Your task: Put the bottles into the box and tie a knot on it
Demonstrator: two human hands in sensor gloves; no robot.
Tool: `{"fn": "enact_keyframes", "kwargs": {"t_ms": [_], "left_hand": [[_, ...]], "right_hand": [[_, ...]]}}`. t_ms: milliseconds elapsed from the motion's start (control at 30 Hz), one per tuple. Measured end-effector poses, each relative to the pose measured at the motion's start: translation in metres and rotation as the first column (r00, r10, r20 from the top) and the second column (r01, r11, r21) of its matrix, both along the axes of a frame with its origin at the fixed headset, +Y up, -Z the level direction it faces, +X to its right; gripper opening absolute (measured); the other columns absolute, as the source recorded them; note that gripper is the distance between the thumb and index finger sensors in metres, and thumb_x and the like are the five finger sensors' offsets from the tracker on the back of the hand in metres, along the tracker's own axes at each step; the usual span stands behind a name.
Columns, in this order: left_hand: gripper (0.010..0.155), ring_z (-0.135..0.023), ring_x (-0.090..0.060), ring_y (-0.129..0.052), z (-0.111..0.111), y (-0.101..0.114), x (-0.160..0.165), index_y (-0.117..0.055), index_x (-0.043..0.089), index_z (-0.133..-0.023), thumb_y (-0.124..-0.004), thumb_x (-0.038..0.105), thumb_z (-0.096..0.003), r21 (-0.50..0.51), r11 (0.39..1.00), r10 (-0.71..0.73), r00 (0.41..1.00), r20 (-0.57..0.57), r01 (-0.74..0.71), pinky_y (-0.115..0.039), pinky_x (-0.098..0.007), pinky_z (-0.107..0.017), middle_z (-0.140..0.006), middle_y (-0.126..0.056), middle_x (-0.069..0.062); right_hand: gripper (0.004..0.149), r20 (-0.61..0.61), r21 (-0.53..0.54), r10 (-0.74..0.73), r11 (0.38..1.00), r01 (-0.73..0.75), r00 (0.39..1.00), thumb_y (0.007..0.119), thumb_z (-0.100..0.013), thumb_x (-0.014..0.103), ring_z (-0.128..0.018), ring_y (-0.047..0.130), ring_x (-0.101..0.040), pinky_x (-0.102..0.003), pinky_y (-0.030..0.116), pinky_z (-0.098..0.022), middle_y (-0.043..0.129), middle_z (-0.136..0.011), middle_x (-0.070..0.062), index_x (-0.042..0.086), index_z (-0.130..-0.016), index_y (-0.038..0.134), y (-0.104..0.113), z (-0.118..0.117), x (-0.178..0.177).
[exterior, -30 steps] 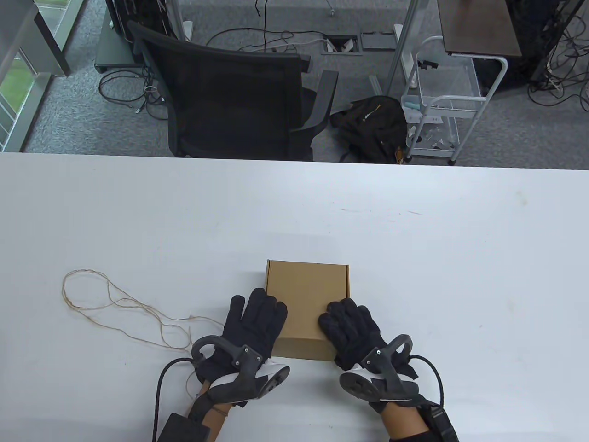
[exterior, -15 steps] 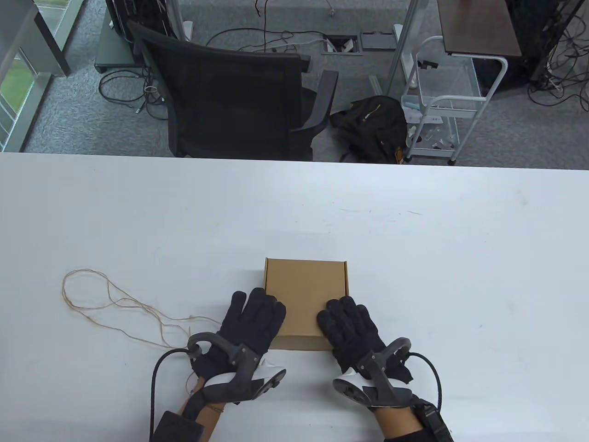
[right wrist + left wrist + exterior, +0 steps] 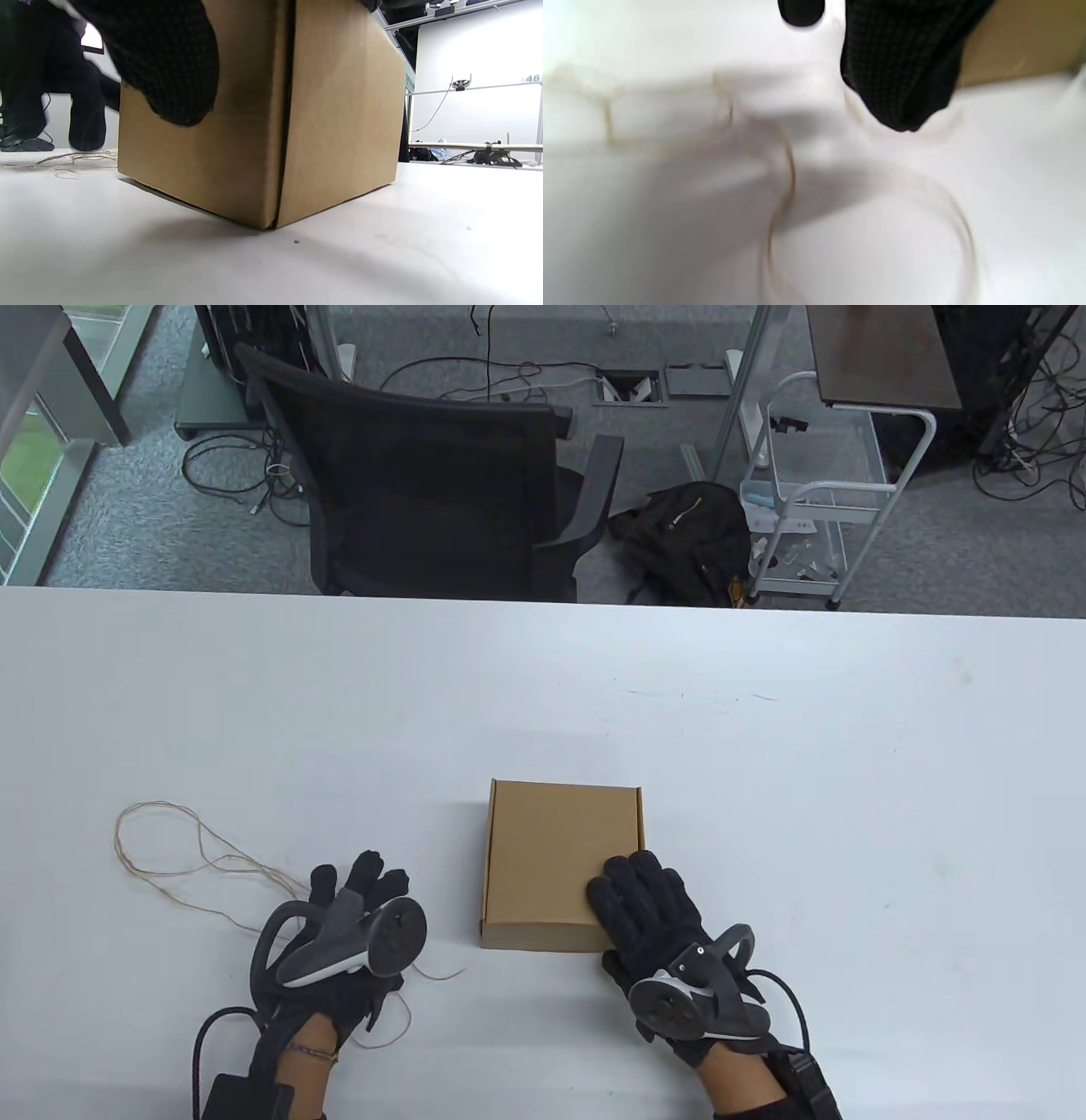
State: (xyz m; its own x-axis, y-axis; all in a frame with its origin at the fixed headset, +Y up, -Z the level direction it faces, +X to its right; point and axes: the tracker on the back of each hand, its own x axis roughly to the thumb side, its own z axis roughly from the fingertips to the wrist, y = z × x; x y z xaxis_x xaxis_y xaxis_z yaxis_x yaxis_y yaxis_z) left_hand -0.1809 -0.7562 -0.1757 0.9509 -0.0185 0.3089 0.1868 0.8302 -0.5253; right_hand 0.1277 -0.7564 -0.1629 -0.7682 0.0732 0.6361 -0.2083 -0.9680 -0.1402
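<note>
right hand (image 3: 646,899) rests flat on the closed box (image 3: 556,848); left hand (image 3: 348,899) hovers over the twine (image 3: 204,865), grip state unclear; thin loose twine may slip or tangle.

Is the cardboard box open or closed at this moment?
Closed. The cardboard box has its lid lying flat with no flap raised, and the right hand rests on its top.

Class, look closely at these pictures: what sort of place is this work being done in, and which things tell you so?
Most likely an office or lab workspace: beyond the white table stand a black office chair and a wire trolley, with loose cables on grey carpet.
</note>
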Motion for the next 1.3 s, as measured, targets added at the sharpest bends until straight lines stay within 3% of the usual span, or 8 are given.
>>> {"fn": "enact_keyframes", "kwargs": {"t_ms": [100, 300, 367, 500, 700, 900, 1133, 1300], "left_hand": [[0.084, -0.115, -0.056, -0.018, -0.001, -0.017, 0.009, -0.062, 0.023, -0.108, -0.100, 0.045, -0.0360, -0.008, 0.995, -0.099, 0.995, 0.026, 0.099, -0.029, -0.079, -0.074, -0.129, -0.022, -0.021], [0.046, -0.114, -0.052, -0.044, -0.001, -0.017, 0.018, -0.093, 0.019, -0.081, -0.101, 0.034, -0.0375, 0.145, 0.988, 0.048, 0.995, 0.082, -0.060, -0.039, -0.078, -0.073, -0.124, -0.056, -0.017], [0.044, -0.113, -0.050, -0.053, 0.000, -0.014, 0.023, -0.095, 0.021, -0.079, -0.100, 0.037, -0.0385, 0.163, 0.986, 0.004, 0.994, 0.111, -0.022, -0.043, -0.078, -0.073, -0.121, -0.064, -0.015], [0.043, -0.111, -0.050, -0.055, 0.005, 0.005, 0.022, -0.095, 0.021, -0.081, -0.098, 0.037, -0.0414, 0.114, 0.969, 0.208, 0.972, 0.107, -0.220, -0.041, -0.078, -0.073, -0.119, -0.063, -0.013], [0.043, -0.104, -0.048, -0.070, 0.016, 0.042, 0.004, -0.097, 0.014, -0.074, -0.096, 0.041, -0.0410, 0.343, 0.801, 0.466, 0.870, 0.159, -0.491, -0.050, -0.078, -0.072, -0.109, -0.079, -0.011], [0.043, -0.104, -0.050, -0.071, 0.019, 0.049, 0.008, -0.099, 0.014, -0.078, -0.095, 0.040, -0.0434, 0.212, 0.645, 0.715, 0.678, 0.172, -0.734, -0.050, -0.079, -0.071, -0.109, -0.081, -0.013], [0.044, -0.102, -0.050, -0.072, 0.021, 0.043, 0.032, -0.098, 0.015, -0.081, -0.094, 0.041, -0.0452, 0.115, 0.605, 0.770, 0.615, 0.171, -0.788, -0.048, -0.080, -0.070, -0.107, -0.082, -0.014], [0.044, -0.100, -0.050, -0.070, 0.030, 0.057, 0.041, -0.099, 0.018, -0.079, -0.096, 0.043, -0.0427, 0.239, 0.651, 0.678, 0.693, 0.244, -0.721, -0.047, -0.080, -0.070, -0.106, -0.080, -0.014]], "right_hand": [[0.091, 0.004, -0.013, 0.000, 1.000, 0.000, 1.000, 0.090, -0.043, 0.033, -0.099, 0.028, -0.049, -0.064, 0.037, -0.068, 0.027, -0.113, -0.023, 0.010, -0.109, 0.032, 0.000, 0.000, 0.001], [0.091, 0.002, -0.051, -0.024, 0.998, 0.024, 1.000, 0.088, -0.044, 0.036, -0.099, 0.025, -0.048, -0.064, 0.035, -0.068, 0.024, -0.113, -0.022, 0.011, -0.110, 0.031, -0.001, 0.000, 0.003], [0.090, 0.000, -0.058, -0.030, 0.998, 0.030, 1.000, 0.087, -0.045, 0.037, -0.099, 0.024, -0.048, -0.064, 0.035, -0.068, 0.023, -0.113, -0.021, 0.011, -0.110, 0.030, -0.001, -0.001, 0.003], [0.090, -0.003, -0.071, -0.040, 0.997, 0.039, 0.999, 0.086, -0.045, 0.038, -0.100, 0.023, -0.047, -0.064, 0.033, -0.068, 0.023, -0.113, -0.021, 0.012, -0.110, 0.030, 0.000, -0.001, 0.005], [0.087, -0.011, -0.086, -0.061, 0.994, 0.060, 0.998, 0.083, -0.047, 0.042, -0.099, 0.022, -0.048, -0.064, 0.032, -0.068, 0.023, -0.113, -0.021, 0.012, -0.110, 0.031, 0.001, -0.001, 0.005], [0.090, -0.043, -0.088, -0.120, 0.989, 0.116, 0.992, 0.082, -0.046, 0.046, -0.099, 0.022, -0.050, -0.065, 0.028, -0.068, 0.024, -0.114, -0.022, 0.019, -0.110, 0.025, 0.007, 0.002, 0.005], [0.085, -0.274, -0.105, -0.387, 0.922, 0.373, 0.880, 0.078, -0.043, 0.059, -0.101, 0.026, -0.048, -0.065, 0.026, -0.068, 0.034, -0.115, -0.021, 0.019, -0.110, 0.044, 0.034, 0.024, -0.008], [0.072, -0.295, -0.073, -0.398, 0.916, 0.395, 0.869, 0.081, -0.045, 0.052, -0.100, 0.037, -0.049, -0.065, 0.031, -0.068, 0.045, -0.113, -0.023, 0.021, -0.107, 0.060, 0.041, 0.036, -0.026]]}}
